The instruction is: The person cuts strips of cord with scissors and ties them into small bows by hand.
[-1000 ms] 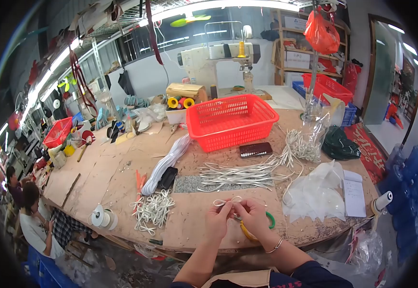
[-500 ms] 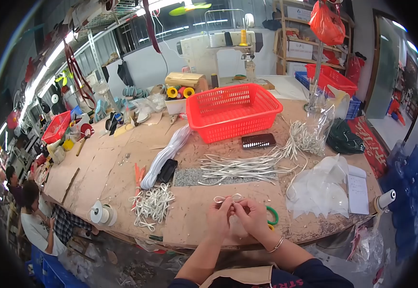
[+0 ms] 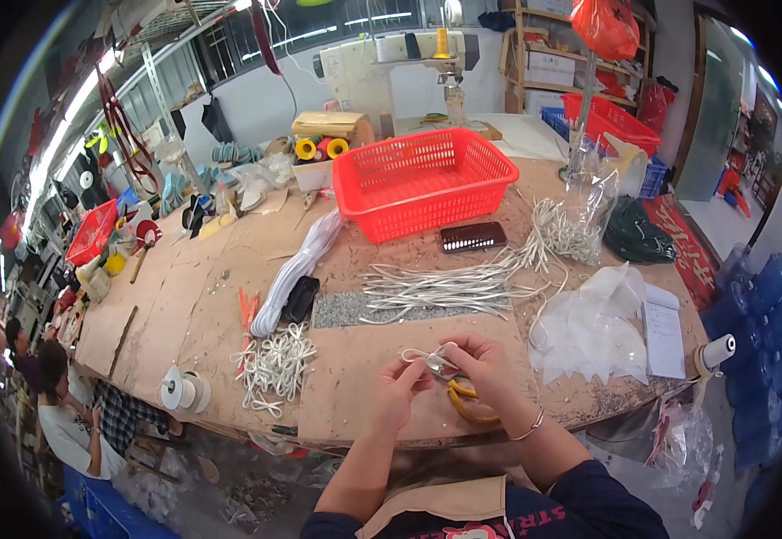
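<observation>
A small white cord bow (image 3: 425,357) is pinched between my two hands above the front of the workbench. My left hand (image 3: 400,393) has its fingers closed on the left side of the cord. My right hand (image 3: 485,373) grips the cord's right side, with its fingertips pressed together. Scissors with yellow handles (image 3: 465,409) show just below and between the hands, partly hidden by my right hand. Long white cords (image 3: 436,289) lie spread over a grey speckled slab (image 3: 337,311) beyond them. A heap of looped white cords (image 3: 276,364) rests to the left.
A red basket (image 3: 422,193) stands behind the cords, near a dark phone-like object (image 3: 473,236). Clear plastic sheets (image 3: 589,328) and a notepad (image 3: 664,332) lie at right. A white spool (image 3: 184,390) is at the left front edge. Two people sit at far left.
The head view has tilted down, so the bench things appear higher. My hands have moved slightly apart, showing more of the bow, and the yellow scissor handles have come into fuller view.
</observation>
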A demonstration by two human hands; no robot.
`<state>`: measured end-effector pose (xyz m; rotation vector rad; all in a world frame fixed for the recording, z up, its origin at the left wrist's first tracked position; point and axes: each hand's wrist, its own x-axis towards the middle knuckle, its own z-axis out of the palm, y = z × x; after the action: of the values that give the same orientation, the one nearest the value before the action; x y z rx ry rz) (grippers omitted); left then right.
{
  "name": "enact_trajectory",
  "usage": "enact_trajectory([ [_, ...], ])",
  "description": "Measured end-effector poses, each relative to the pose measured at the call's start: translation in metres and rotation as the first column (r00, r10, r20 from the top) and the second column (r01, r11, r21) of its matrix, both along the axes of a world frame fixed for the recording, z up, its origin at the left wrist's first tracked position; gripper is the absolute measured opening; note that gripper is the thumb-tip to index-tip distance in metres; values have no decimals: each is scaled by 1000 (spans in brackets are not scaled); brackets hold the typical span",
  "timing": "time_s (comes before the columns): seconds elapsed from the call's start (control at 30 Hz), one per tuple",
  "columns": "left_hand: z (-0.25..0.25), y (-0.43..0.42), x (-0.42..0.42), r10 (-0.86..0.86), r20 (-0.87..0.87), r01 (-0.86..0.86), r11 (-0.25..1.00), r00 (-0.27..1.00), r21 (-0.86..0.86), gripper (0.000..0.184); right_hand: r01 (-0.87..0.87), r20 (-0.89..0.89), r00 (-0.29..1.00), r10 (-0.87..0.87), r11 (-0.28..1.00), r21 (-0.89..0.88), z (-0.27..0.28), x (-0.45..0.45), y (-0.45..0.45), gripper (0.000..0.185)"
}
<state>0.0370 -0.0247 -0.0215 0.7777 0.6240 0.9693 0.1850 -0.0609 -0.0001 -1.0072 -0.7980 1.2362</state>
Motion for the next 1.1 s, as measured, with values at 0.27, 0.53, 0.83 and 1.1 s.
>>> enact_trajectory([
  [0.27, -1, -6, 5, 66, 3, -66, 998, 998, -13, 11, -31, -107, 993, 42, 995, 98, -9, -19, -4, 15],
  [0.53, 7, 1, -2, 60, -203, -21, 981, 977, 192, 19, -143, 106, 984, 143, 990, -8, -8, 2, -1, 17],
  [0.83, -5, 21, -15, -179, -183, 183, 983, 967, 6, 21, 44, 864, 478, -156, 987, 154, 19, 17, -25, 32],
  [1.1, -14, 21, -23, 47, 22, -47, 999, 999, -12, 13, -78, 986, 92, -139, 986, 147, -5, 31, -61, 36],
])
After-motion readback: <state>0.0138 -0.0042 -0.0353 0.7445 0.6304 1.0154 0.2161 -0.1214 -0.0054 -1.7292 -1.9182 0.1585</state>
